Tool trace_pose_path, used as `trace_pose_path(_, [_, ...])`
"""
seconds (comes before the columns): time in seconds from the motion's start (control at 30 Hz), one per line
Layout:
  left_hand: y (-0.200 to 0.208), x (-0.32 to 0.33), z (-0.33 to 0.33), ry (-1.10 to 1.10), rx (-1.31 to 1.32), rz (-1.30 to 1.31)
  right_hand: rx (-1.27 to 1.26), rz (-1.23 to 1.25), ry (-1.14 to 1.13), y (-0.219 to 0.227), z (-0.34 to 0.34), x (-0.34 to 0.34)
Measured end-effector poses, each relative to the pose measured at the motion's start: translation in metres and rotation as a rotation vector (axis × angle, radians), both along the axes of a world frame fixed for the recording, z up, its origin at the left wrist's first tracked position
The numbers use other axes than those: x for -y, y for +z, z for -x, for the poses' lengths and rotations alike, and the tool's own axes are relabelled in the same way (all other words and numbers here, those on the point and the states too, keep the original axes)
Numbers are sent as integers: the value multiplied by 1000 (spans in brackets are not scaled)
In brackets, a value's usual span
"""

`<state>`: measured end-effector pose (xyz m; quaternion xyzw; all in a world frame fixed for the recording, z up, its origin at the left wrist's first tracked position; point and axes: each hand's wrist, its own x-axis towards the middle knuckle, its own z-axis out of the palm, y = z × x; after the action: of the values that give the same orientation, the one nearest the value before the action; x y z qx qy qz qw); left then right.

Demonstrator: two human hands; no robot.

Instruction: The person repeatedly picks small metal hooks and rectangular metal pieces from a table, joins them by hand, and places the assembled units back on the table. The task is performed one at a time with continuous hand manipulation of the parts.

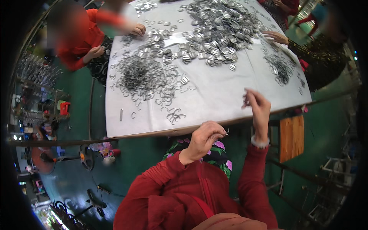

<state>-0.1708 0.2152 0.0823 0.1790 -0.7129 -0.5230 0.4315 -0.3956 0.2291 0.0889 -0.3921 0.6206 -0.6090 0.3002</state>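
Observation:
My left hand (205, 138) is closed in a pinch just off the table's near edge. A small shiny metal piece (227, 132) sticks out at its fingertips; its full shape is hidden. My right hand (257, 104) is raised over the near right edge of the table, fingers loosely bent and apart, slightly blurred, with nothing visible in them. On the white-covered table (214, 99), a few curved metal wire clips (174, 115) lie closest to my left hand. Beyond them spreads a heap of similar thin clips (136, 76).
A large pile of flat silvery metal pieces (218, 30) covers the far middle. More wire clips (283, 71) lie at the right. A small flat metal strip (121, 114) rests near the left corner. Co-workers' hands (276, 37) reach in from both sides. A wooden stool (291, 138) stands at right.

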Motion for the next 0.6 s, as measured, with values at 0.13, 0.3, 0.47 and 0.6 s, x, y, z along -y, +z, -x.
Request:
trace_pose_path(0.13, [6,1,-1,-33,39,55,-484,-66,-115,-82,64,115])
trace_pose_path(0.3, [3,3,-8,-8,48,61,-923,-294,-94,-108,56,170])
trace_pose_path(0.47, [0,7,-9,30,12,78,-409,-281,51,-53,20,101])
trace_pose_path(0.6, [-6,7,-11,48,24,83,7,-146,234,-9,-27,14])
